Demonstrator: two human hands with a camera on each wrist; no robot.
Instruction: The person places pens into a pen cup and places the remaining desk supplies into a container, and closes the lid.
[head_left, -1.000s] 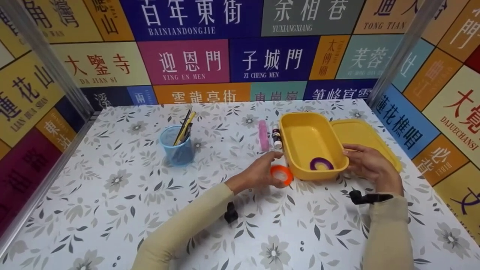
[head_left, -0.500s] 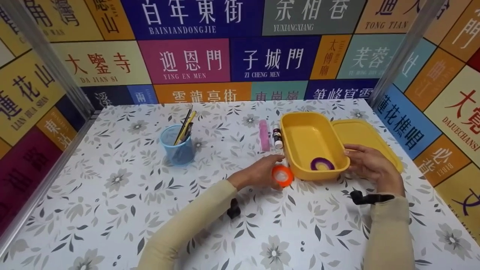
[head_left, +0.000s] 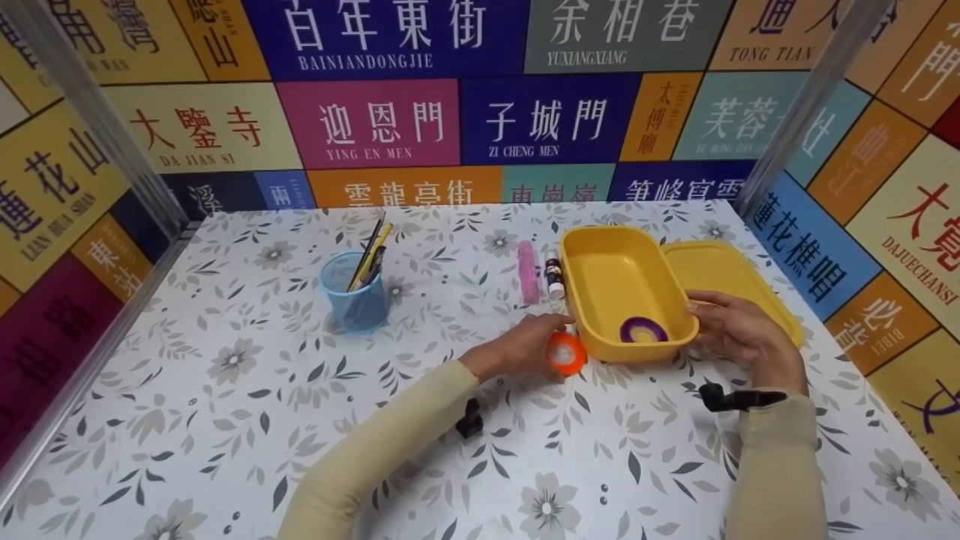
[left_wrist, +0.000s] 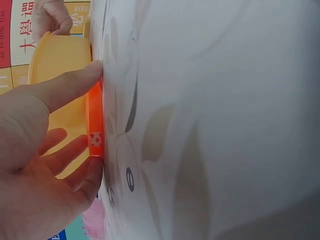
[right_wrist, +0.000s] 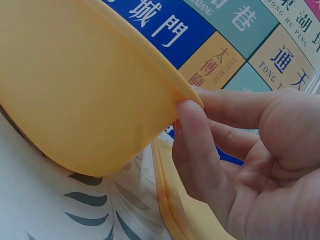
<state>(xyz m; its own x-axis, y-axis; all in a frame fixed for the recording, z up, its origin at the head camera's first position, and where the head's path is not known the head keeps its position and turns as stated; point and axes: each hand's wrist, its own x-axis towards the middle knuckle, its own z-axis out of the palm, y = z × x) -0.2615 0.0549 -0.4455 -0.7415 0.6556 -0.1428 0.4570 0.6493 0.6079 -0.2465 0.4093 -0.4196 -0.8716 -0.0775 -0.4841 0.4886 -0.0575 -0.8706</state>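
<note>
Orange ring (left_wrist: 95,117) and yellow box (head_left: 611,281): we see both just right of the middle in the head view, with the ring just beside the lower left side of the box. We see the left hand (head_left: 517,349) clamped on the ring, and in the left wrist view its thumb is at one edge and its fingertips are at the other. The ring lies flat, down low at the white table (head_left: 420,465), which has leaves and flowers on it. We see the right hand (head_left: 742,330) pinch the right rim of the box, thumb and finger together on it. Inside the box, at the end close to the bottom of the frame, we find a purple ring (head_left: 628,328). A flat yellow lid (head_left: 720,270) lies right of the box. On the left of the box we see a small black and white tube (head_left: 554,277), and beside it a long pink thing (head_left: 528,271); we cannot tell what that is. Left of the middle, we see a blue cup (head_left: 354,307) with pens (head_left: 369,259) leaning in it. Across the top, we see bright signs (head_left: 367,124).
</note>
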